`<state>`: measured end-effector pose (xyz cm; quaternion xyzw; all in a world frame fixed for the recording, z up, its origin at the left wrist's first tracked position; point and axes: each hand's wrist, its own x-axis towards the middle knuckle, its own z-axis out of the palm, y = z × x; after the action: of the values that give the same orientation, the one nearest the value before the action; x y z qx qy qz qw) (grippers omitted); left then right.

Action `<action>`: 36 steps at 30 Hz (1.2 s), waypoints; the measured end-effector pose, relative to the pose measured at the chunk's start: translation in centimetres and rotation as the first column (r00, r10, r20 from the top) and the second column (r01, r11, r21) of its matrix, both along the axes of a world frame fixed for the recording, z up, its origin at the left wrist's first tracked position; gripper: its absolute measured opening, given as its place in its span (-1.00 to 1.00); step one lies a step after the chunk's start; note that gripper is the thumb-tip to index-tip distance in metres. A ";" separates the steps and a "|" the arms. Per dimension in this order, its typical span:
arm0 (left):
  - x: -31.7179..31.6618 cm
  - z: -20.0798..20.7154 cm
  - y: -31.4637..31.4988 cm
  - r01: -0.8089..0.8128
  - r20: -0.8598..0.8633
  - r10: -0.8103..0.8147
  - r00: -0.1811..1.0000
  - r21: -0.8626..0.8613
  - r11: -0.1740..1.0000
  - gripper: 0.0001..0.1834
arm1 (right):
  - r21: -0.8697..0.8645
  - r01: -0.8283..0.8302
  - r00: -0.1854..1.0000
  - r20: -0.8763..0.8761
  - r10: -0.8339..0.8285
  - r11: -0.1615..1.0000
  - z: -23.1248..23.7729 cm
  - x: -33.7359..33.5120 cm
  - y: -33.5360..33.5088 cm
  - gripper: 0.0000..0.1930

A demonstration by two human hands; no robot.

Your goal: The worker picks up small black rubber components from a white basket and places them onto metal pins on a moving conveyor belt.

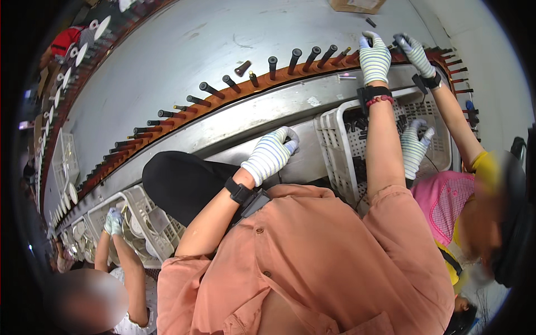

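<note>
My left hand (pixel 272 152), in a striped white and blue glove with grey fingertips, is held over the metal ledge (pixel 301 151) in front of me. Its fingers curl inward, and whatever they may hold is hidden. Stretched out to the curved orange-brown track (pixel 262 88), my right hand (pixel 374 60) wears the same kind of glove. Its fingers are bunched together at the end of a row of black cylindrical pieces (pixel 296 60) standing on the track. Anything between those fingers is too small to make out.
A white plastic basket (pixel 338 142) of small black parts stands right of my left hand. A co-worker's gloved hands (pixel 417 56) work close by on the right. Another person handles round pale parts at a basket (pixel 156 218) on the left. A dark loose piece (pixel 243 68) lies beyond the track.
</note>
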<state>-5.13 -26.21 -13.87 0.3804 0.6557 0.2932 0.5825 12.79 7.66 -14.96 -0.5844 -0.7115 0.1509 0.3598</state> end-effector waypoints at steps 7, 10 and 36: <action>-0.3 -1.0 -0.6 0.061 -0.061 -0.053 0.997 0.122 0.991 -0.85 | -0.241 -0.189 0.981 0.003 0.195 0.952 -0.9 -2.7 -3.5 -0.66; -1.3 -1.5 -0.8 0.005 -0.041 0.001 0.999 0.160 0.987 -0.86 | -0.239 -0.243 0.968 0.009 0.252 0.940 -1.0 -3.8 -5.4 -0.62; -11.9 13.8 4.7 -0.509 -0.147 0.670 0.728 0.539 0.671 -0.68 | -0.434 -0.550 0.809 -0.490 0.326 0.714 4.0 -11.6 -21.0 -0.70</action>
<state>-17.05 -21.51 -0.08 0.3151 0.7425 0.5464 0.2255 1.17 -13.34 -10.93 -0.4326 -0.6721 0.5435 0.2564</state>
